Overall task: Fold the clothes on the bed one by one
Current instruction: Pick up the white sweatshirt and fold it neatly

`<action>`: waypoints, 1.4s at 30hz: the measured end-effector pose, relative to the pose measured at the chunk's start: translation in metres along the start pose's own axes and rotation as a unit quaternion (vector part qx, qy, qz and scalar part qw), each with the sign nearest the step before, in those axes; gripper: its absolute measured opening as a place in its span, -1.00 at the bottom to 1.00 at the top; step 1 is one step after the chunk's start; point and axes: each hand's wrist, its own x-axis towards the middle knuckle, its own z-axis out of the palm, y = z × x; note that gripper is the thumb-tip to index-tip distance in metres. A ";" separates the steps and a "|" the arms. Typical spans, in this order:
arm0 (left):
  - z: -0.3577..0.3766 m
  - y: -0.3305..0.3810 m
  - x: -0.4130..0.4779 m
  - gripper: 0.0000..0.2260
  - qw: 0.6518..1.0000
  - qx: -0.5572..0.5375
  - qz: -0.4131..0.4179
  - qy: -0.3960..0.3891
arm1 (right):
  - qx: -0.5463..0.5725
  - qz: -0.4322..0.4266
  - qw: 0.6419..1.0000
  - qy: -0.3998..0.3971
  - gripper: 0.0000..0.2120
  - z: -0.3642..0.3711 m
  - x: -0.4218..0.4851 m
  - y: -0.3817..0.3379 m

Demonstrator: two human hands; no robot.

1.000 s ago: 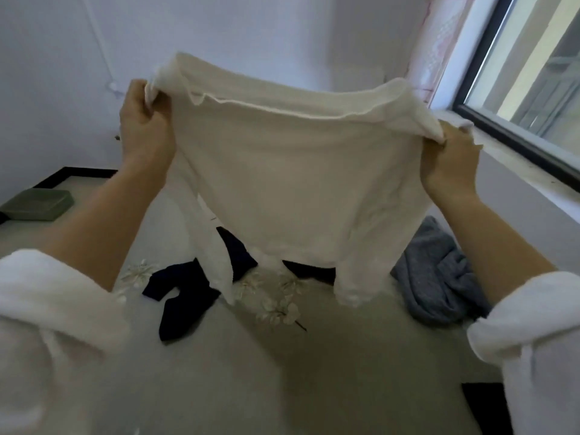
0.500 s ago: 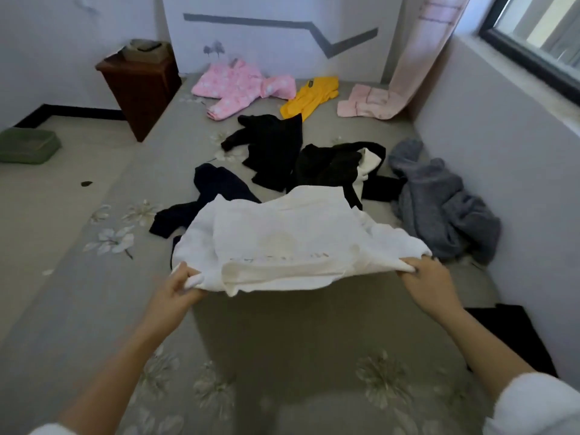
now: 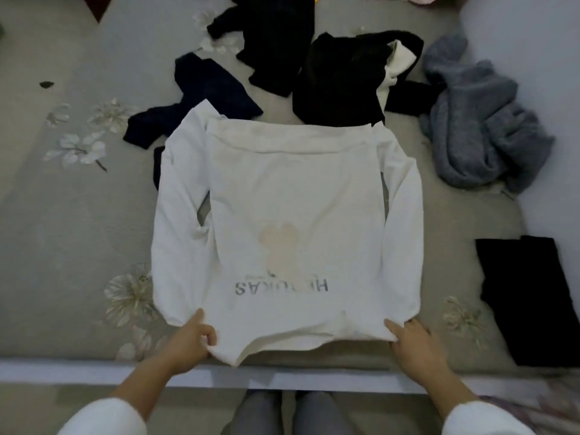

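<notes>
both hands (image 3: pixel 191 337) (image 3: pixel 414 343) pinching white shirt's (image 3: pixel 295 199) near edge; shirt flat on bed (image 3: pixel 62 215)

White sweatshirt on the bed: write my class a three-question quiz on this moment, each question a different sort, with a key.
1. True or false: the white sweatshirt lies spread flat on the bed.
2. Which garment lies nearest the wall on the person's right? A) grey sweater B) yellow top C) navy garment
3. Fill in: the left hand and right hand grip the sweatshirt's ____ edge.

Key: 1 true; 2 A; 3 near.
</notes>
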 end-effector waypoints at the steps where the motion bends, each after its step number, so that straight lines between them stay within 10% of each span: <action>1: 0.008 -0.005 0.007 -0.87 0.998 0.053 -0.008 -0.024 | -0.014 0.017 0.999 -0.047 -0.54 0.013 0.004 0.001; 4: 0.027 -0.009 0.031 -0.68 0.986 0.141 -0.062 -0.057 | 0.058 0.062 0.988 -0.126 -0.62 0.035 0.019 -0.011; 9: 0.065 0.012 0.054 -0.65 0.985 0.144 -0.041 0.082 | 0.256 0.014 0.967 -0.003 -0.69 0.048 0.038 -0.072; 15: 0.102 0.020 0.067 -0.55 0.937 0.347 0.018 0.030 | -0.006 -0.118 0.991 -0.057 -0.80 0.073 0.045 -0.106; 19: 0.074 0.029 0.084 -0.78 0.965 0.239 0.007 -0.106 | 0.096 -0.095 0.964 -0.229 -0.82 0.054 0.060 -0.092; 22: 0.035 0.043 0.105 -0.82 0.987 0.050 -0.016 -0.151 | 0.199 -0.058 0.958 -0.196 -0.73 0.014 0.086 -0.089; 28: -0.055 0.075 0.182 -0.95 0.984 -0.036 0.025 0.174 | 0.212 -0.042 0.976 -0.030 -0.80 -0.071 0.173 -0.101; 42: -0.241 0.149 0.353 -0.57 0.861 0.134 0.114 0.478 | 0.216 -0.084 0.939 0.254 -0.54 -0.215 0.411 -0.101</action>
